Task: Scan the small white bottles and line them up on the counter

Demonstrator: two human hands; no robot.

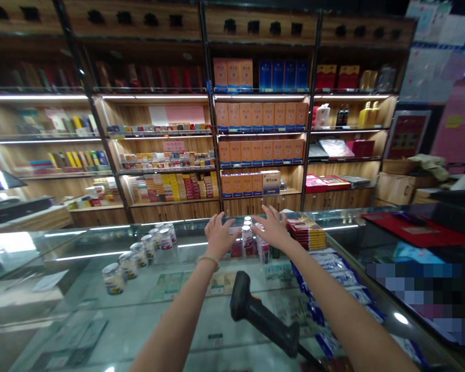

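Observation:
Both my arms stretch forward over a glass counter point(139, 310). My left hand point(220, 235) hovers with its fingers apart, just left of a small group of cans point(247, 237). On the other side of those cans is my right hand point(272, 227), its fingers spread and partly hiding the cans behind it. I cannot tell whether either hand touches a can. A stack of red and yellow packs point(307, 235) stands right beside my right hand. Below and between my forearms lies a black barcode scanner point(263, 315) with its cable.
A slanting row of cans point(138, 253) stands on the left of the counter. Blue and white packets point(341, 276) line the right, under my right forearm. Further right lies a red mat point(418, 230). Shelves of orange boxes point(261, 116) and cigarette packs point(170, 187) rise behind the counter.

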